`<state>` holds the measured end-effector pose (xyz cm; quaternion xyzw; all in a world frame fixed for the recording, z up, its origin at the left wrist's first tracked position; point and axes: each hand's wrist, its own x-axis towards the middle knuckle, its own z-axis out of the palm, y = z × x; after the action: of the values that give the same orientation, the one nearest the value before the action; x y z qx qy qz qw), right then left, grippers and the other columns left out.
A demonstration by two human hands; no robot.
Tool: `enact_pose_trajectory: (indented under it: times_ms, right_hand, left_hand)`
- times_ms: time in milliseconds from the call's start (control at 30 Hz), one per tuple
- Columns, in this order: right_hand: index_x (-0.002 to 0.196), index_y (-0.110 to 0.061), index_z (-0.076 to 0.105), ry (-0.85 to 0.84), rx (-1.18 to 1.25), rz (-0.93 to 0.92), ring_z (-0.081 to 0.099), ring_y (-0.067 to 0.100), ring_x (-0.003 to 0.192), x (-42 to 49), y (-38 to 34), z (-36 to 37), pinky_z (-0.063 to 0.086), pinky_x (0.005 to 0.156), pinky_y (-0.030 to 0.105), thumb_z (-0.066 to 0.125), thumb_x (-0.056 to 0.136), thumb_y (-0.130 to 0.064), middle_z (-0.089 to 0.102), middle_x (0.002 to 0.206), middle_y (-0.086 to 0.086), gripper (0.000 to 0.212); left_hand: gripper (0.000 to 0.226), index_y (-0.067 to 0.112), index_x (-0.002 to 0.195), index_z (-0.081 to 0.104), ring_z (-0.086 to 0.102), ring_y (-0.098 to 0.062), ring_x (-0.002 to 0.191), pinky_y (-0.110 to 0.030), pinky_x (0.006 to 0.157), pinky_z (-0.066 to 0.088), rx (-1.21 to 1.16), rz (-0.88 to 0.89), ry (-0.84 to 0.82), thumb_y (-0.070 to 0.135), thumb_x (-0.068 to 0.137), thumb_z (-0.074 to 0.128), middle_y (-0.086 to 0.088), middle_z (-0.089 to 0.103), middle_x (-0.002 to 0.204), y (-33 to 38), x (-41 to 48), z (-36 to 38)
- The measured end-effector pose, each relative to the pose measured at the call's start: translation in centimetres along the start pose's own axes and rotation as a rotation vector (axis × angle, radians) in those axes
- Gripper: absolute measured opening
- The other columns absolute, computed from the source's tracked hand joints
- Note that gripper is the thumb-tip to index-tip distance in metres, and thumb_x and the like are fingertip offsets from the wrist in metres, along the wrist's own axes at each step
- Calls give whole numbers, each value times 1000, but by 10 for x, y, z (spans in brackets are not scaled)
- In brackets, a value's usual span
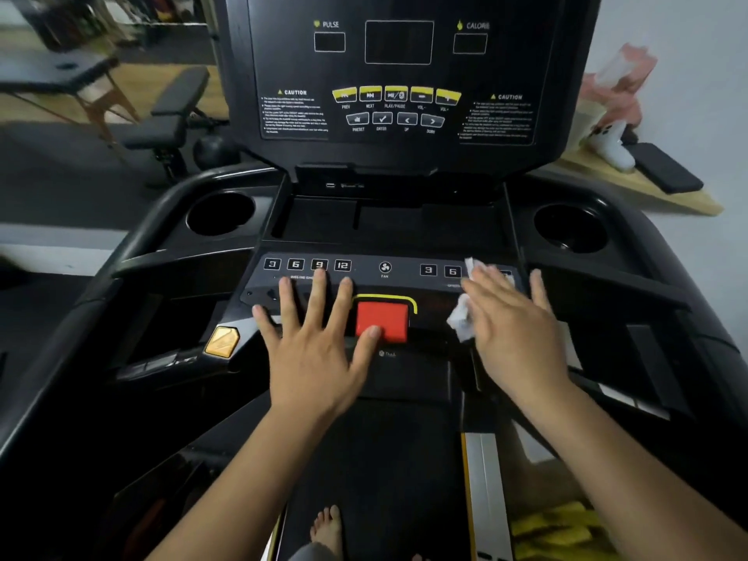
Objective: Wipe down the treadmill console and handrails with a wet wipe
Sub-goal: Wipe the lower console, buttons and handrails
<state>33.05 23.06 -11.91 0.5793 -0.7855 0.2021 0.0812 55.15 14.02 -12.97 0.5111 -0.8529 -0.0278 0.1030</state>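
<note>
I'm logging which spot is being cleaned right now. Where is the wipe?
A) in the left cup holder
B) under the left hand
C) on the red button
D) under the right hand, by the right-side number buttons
D: the white wipe sticks out from under the flat right hand beside the number buttons; the left hand holds nothing.

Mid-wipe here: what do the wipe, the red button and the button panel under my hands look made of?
The wipe: thin white nonwoven cloth or paper, crumpled soft under the right hand. The red button: likely matte moulded plastic, flat even colour. The button panel: seemingly glossy black plastic or membrane overlay, faint sheen, printed numerals.
</note>
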Motion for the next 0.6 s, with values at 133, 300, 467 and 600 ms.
enact_pose_trajectory:
  times_ms: [133,300,467,600]
  right_hand:
    - [136,-13,54,-68,40,-152,32,18,142,15,-49,20,13,118,49,54,91,-12,43,149,3,45]
    - [135,-16,53,-77,-7,-197,35,10,137,-11,-4,-3,17,116,55,35,94,-19,49,144,0,45]
    - [124,-5,62,-17,11,-36,47,27,132,40,-21,11,24,110,59,49,84,-8,57,137,11,42]
    - [137,-15,53,-158,122,-233,34,14,141,16,-54,18,14,118,52,52,88,-6,46,147,0,49]
  left_hand:
    - [75,38,154,15,-8,-33,150,-66,115,-2,-8,0,-6,76,89,14,4,9,164,-1,0,-3]
    - [83,41,154,7,-14,-33,149,-65,115,-4,5,11,-41,84,83,13,6,0,165,-6,1,-8]
    - [84,34,152,27,-5,-34,150,-68,114,2,62,89,28,83,84,17,1,17,163,-9,8,-20]
    - [80,36,153,22,-8,-27,151,-66,115,0,-25,97,15,79,86,9,4,13,164,-28,22,-20]
